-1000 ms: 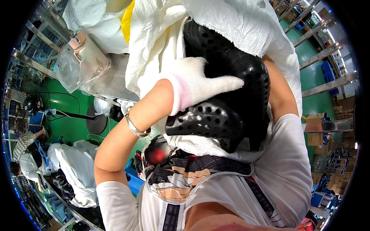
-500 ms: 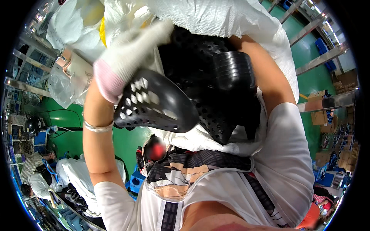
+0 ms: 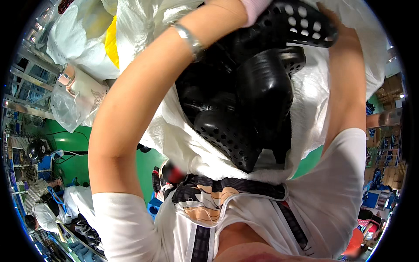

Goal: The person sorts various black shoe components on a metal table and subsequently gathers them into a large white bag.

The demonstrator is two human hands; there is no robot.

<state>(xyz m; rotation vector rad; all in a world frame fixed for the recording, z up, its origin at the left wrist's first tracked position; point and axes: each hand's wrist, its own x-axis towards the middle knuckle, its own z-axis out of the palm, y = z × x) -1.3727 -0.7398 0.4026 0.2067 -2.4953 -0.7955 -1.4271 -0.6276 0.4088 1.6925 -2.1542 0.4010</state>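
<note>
My left arm reaches across the top of the head view. Only the pink cuff of the white glove on my left hand (image 3: 256,9) shows, beside a black perforated clog (image 3: 305,22). The fingers are beyond the upper edge or behind the clog. My right hand (image 3: 331,16) is bare and partly hidden at the clog's far right end. Whether either hand grips the clog, I cannot tell. Below lies a white woven sack (image 3: 312,83), its mouth wide, holding several black clogs. One smooth, rounded black clog (image 3: 264,83) lies on top, with a holed clog (image 3: 224,133) nearer me.
More white sacking with a yellow strip (image 3: 111,43) is at the upper left. A clear plastic bag (image 3: 70,105) hangs by a metal frame. Green floor (image 3: 150,170) shows below the sack. White bundles (image 3: 80,196) lie at lower left, and shelving (image 3: 386,153) stands on the right.
My left hand has swung from the left across to the upper right. My right arm has come out of the sack and moved right. The clog near my left wrist is gone from there.
</note>
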